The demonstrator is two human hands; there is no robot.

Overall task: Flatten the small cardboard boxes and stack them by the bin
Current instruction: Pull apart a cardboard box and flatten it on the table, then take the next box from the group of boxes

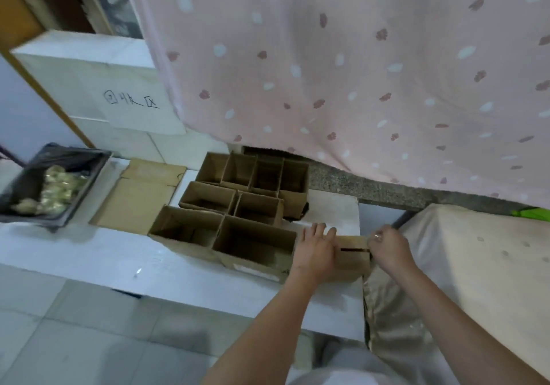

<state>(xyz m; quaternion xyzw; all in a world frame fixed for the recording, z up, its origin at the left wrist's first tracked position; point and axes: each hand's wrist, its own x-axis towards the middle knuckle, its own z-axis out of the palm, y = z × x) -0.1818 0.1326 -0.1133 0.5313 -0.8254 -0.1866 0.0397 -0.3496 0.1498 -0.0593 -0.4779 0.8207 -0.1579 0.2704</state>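
Several small open cardboard boxes (253, 203) stand in a cluster on the white platform (166, 262). At the cluster's right end is one closed small box (352, 258) with a dark slit between its top flaps. My left hand (315, 250) lies flat on its left side. My right hand (390, 246) pinches its top right edge. A flattened cardboard piece (140, 197) lies on the platform between the cluster and the black bin (50, 185), which holds crumpled waste.
A pink spotted curtain (357, 72) hangs over the back. White foam blocks (98, 87) with handwriting stand at the left rear. A beige covered surface (476, 280) adjoins the platform on the right. Grey tiled floor (74, 340) lies below.
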